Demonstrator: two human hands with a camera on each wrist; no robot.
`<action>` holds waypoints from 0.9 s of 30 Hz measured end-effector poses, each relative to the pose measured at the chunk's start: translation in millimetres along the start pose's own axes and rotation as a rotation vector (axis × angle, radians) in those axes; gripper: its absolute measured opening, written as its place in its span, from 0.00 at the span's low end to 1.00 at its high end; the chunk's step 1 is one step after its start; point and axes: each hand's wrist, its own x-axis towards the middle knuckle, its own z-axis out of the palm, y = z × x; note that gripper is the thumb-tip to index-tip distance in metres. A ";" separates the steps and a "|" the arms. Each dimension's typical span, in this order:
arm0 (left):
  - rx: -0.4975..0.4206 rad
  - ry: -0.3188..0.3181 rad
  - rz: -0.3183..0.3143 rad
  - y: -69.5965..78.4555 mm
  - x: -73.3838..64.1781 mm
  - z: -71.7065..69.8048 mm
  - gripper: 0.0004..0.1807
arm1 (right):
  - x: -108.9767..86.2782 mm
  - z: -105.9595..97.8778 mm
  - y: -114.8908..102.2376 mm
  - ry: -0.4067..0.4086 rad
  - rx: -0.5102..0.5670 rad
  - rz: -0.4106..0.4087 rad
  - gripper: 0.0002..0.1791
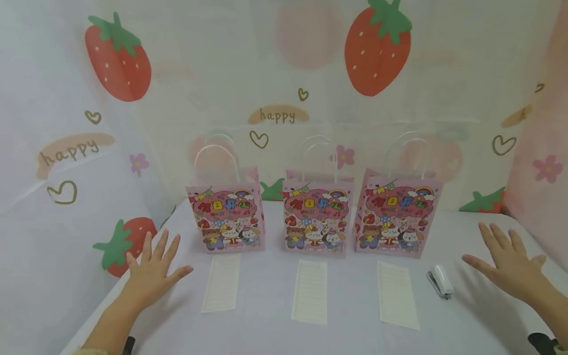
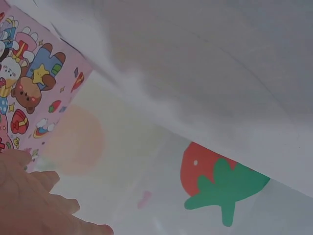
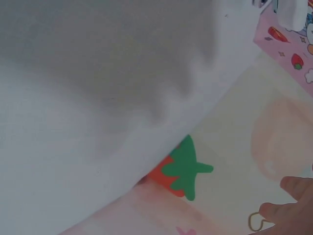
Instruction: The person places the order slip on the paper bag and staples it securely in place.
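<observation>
Left hand and right hand: both spread wide, empty | 3 pink bags behind 3 paper strips on tabletop, stapler near right hand | low inward sweep might drag strips askew

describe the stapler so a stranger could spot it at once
On the table, find the rightmost pink bag. Between the paper strip in front of it and the right hand lies the stapler: small, chunky, white-topped, unlike the flat strip.

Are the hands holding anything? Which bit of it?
Nothing is held: the left hand and right hand are both spread and empty. The stapler lies on the table, untouched.
</observation>
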 end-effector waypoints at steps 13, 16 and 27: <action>-0.009 -0.002 0.009 6.6 4.9 1.1 0.48 | -3.3 -0.1 -1.4 0.003 -0.024 0.010 0.51; -0.015 -0.005 0.006 6.8 4.7 2.6 0.48 | -3.5 0.8 -1.7 0.012 -0.032 0.001 0.51; -0.032 0.011 0.018 7.4 -0.2 5.8 0.46 | -5.5 6.7 -4.0 0.014 -0.051 -0.003 0.52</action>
